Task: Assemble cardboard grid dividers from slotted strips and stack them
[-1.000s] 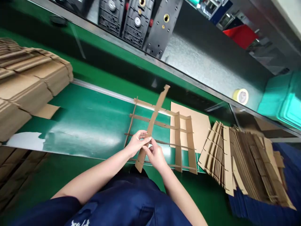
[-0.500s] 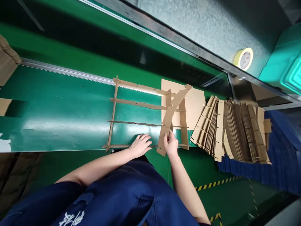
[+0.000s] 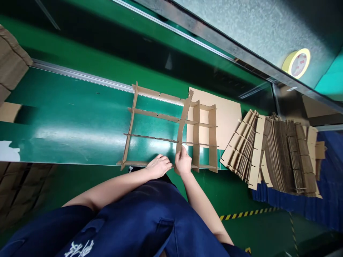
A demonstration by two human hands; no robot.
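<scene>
A slotted cardboard divider strip (image 3: 180,130) stands crosswise over the long strips of a partly joined cardboard divider grid (image 3: 207,125). My right hand (image 3: 183,160) is closed round this strip's near end. To its left, my left hand (image 3: 160,166) lies over the near long strip (image 3: 139,165), fingers close together and bent over its edge; the thumb is hidden. At the grid's left end, another cross strip (image 3: 130,125) crosses the long strips. Two more cross strips stand at the right end. Whether the held strip's slots are fully seated I cannot tell.
A flat cardboard sheet (image 3: 227,117) lies partly under the grid's right end. Further right is a pile of slotted cardboard strips (image 3: 284,153). A yellow tape roll (image 3: 291,64) sits on the metal shelf (image 3: 257,32). Brown cardboard (image 3: 12,60) stands at the far left.
My right hand has moved left with the divider strip, which has swung from a slant to nearly parallel with the other cross strips. My left hand's fingers have drawn together on the near strip.
</scene>
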